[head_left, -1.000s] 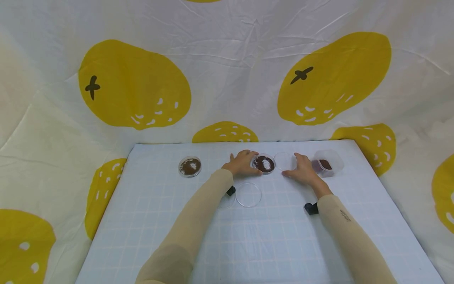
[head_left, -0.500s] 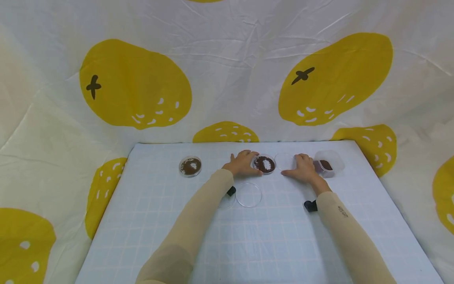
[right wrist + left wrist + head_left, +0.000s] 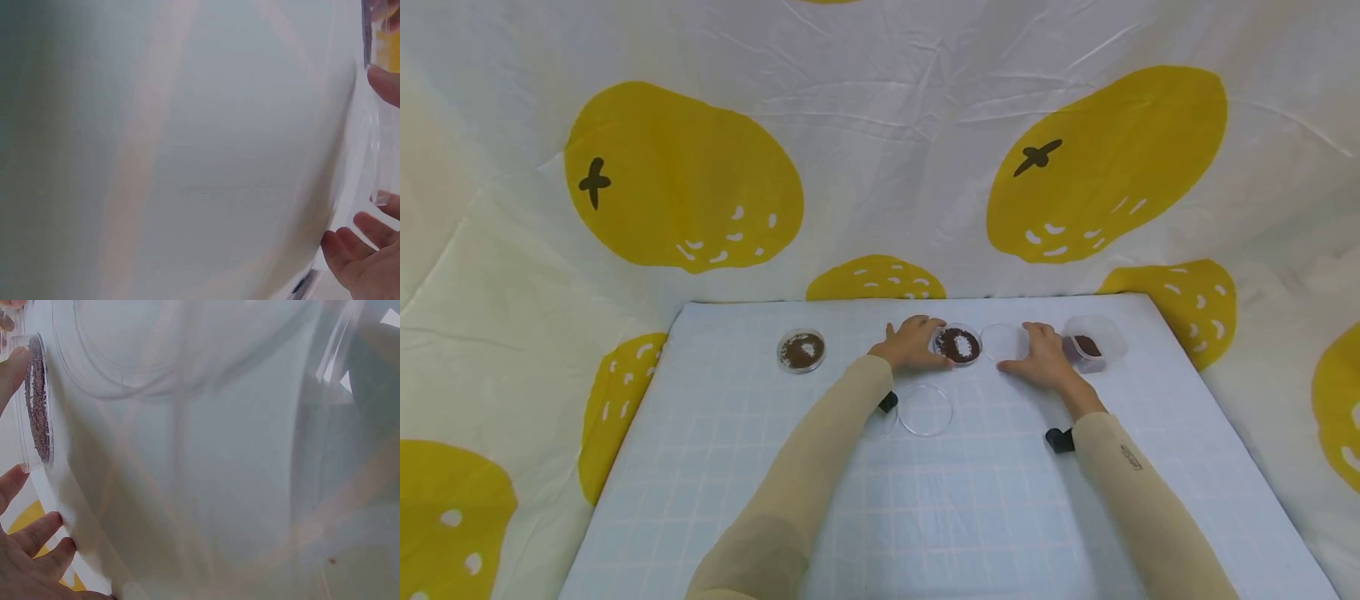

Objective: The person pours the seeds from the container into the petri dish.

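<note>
Toward the far side of the grid-patterned worktop (image 3: 970,517), the left hand (image 3: 912,343), spread wide, grips a round transparent dish of grainy brown crumbs (image 3: 958,345) topped white; just right, the right hand (image 3: 1041,358), likewise wide, grips a shallow clear round dish (image 3: 1002,342).

Along the desk (image 3: 970,508), left to right: first dish (image 3: 801,351), left hand (image 3: 914,345), second dish (image 3: 957,345), third dish (image 3: 1000,342), right hand (image 3: 1042,358), tub (image 3: 1086,357). Before the left hand, two round pieces (image 3: 926,410) lie side by side.
</note>
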A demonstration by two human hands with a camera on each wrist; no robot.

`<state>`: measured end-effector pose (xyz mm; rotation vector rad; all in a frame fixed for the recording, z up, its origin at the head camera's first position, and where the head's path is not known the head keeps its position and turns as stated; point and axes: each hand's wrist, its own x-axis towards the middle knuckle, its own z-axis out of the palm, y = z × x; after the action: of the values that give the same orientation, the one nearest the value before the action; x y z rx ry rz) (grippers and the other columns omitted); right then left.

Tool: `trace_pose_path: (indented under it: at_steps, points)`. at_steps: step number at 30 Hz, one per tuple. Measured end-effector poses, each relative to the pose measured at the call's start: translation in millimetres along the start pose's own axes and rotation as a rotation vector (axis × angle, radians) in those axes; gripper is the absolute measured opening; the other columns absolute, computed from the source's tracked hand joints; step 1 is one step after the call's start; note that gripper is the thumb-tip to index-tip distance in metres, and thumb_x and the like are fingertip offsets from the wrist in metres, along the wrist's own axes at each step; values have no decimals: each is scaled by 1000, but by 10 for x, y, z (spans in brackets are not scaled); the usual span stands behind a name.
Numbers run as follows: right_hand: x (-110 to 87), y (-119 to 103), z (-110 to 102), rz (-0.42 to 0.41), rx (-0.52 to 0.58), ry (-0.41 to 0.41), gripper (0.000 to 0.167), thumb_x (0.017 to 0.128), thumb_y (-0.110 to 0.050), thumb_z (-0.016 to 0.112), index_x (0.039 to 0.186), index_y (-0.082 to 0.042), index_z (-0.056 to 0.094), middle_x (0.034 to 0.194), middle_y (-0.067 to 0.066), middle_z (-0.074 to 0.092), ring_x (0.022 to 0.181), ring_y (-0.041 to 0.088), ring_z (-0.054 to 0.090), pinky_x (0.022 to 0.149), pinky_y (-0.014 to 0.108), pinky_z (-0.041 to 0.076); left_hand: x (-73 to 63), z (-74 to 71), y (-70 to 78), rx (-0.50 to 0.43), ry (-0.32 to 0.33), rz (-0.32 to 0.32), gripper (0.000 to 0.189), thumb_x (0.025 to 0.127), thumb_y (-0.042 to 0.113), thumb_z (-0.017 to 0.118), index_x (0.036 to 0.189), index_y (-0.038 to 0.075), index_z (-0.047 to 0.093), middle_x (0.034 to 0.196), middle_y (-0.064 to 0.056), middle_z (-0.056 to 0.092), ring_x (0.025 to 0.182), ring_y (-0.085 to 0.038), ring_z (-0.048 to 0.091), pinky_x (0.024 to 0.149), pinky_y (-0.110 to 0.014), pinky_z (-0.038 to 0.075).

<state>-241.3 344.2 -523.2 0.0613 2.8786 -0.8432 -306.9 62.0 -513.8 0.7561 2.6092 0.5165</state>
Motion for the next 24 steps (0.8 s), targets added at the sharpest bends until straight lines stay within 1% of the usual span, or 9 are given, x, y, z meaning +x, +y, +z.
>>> trace_pose_path:
  at_steps: [9,16,24]
  points:
    - [-94,-37,-23,-11,47,12,104,79,-36,85,152,8,24,150,37,22,138,53,24,110,65,25,-36,-21,17,-9,6,3,85,85,65,68,155,31,35,162,-7,28,149,-25,19,112,-71,6]
    - [-148,-58,-21,-14,67,34,103,78,-37,85,152,3,26,150,34,24,137,50,28,110,65,28,-30,-11,17,-6,5,-3,86,84,66,68,156,31,34,162,-5,28,150,-24,18,112,-71,5]
    - [-215,-104,-42,-33,81,44,104,77,-39,86,152,2,26,152,33,23,138,48,28,110,64,28,-13,13,14,-5,7,-11,87,83,67,67,155,32,34,162,-4,28,149,-23,18,112,-70,3]
